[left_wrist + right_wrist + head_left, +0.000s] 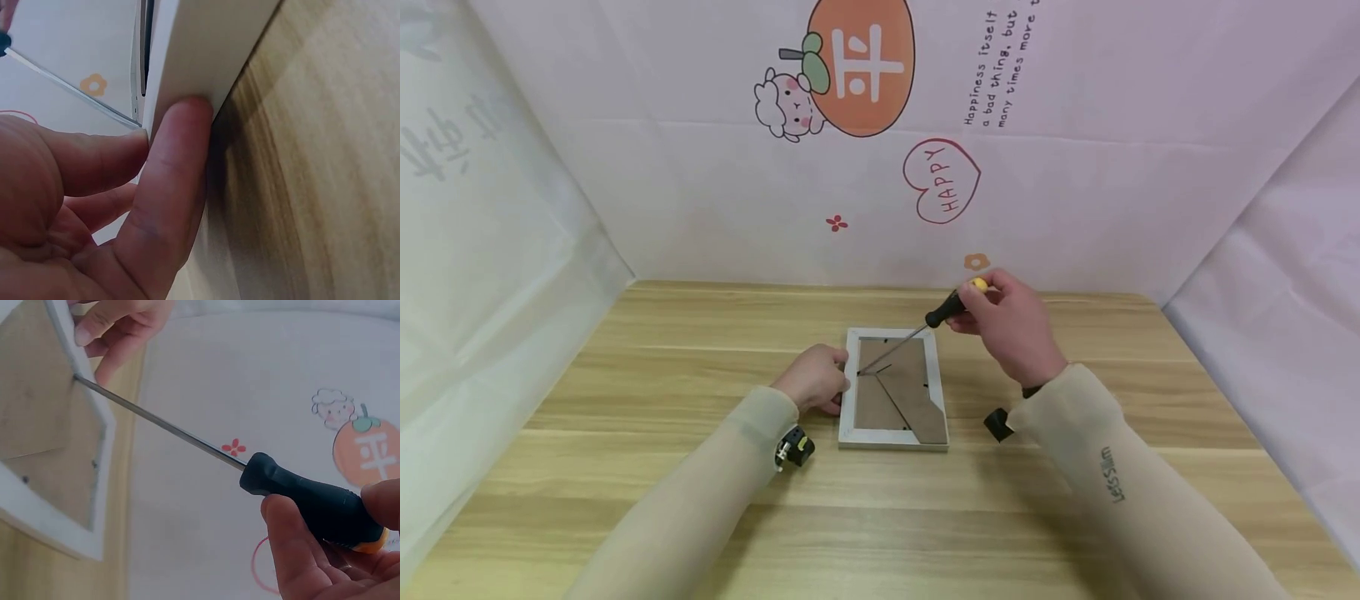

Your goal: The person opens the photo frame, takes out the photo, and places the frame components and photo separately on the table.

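Observation:
A white picture frame (892,437) lies face down on the wooden table, its brown backing board (891,400) showing. My left hand (814,379) holds the frame's left side; in the left wrist view a finger (172,169) presses the outer side and the thumb touches the upper edge. In my right hand (1011,321) is a screwdriver (306,500) with a black and yellow handle, pinched between thumb and fingers. Its metal shaft slants down to the left, the tip at the backing's left inner edge, beside a small dark tab.
Small black tabs (926,386) sit along the frame's inner edge. A thin stand leg or slit line crosses the backing. Behind the wooden table (700,333) hangs a white printed cloth (700,183), with more white cloth at both sides.

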`<move>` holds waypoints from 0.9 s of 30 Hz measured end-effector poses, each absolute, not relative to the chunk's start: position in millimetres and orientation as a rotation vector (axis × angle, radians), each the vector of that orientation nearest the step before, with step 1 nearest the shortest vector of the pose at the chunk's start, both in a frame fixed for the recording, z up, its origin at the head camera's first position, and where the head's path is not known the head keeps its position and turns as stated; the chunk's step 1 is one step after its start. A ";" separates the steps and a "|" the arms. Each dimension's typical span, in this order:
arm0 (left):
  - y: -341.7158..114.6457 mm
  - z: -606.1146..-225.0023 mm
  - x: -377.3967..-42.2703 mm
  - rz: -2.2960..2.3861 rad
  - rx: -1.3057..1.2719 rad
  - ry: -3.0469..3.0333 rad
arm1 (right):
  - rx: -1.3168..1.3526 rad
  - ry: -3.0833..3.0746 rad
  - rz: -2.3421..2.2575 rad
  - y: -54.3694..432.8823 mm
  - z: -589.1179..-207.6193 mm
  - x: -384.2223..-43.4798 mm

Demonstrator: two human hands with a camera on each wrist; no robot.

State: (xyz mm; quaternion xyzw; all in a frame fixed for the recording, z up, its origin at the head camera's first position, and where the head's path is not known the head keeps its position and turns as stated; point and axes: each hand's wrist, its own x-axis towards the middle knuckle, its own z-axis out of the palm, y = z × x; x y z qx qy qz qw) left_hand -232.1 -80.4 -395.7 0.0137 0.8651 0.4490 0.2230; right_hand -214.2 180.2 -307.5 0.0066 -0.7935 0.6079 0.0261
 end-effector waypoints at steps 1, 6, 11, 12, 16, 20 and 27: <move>-80.2 -395.5 -232.1 1.239 0.037 2.390 | 0.048 -2.475 1.829 175.9 -304.0 -214.7; -78.7 -394.5 -230.5 1.240 0.040 2.394 | 0.216 -2.587 1.564 152.4 -286.7 -216.4; -78.0 -393.9 -228.0 1.246 0.052 2.404 | 0.365 -2.648 1.368 125.6 -273.5 -216.9; -78.0 -393.8 -227.6 1.246 0.061 2.409 | 0.389 -2.650 1.346 120.5 -271.5 -216.9; -80.7 -394.4 -228.5 1.171 0.111 2.475 | 0.515 -2.645 1.220 100.7 -265.7 -218.1; -82.5 -395.3 -230.2 1.065 0.188 2.541 | 0.642 -2.614 1.096 87.9 -264.8 -220.7; -82.9 -395.9 -232.4 1.130 0.189 2.501 | 0.682 -2.615 1.039 78.3 -264.3 -223.9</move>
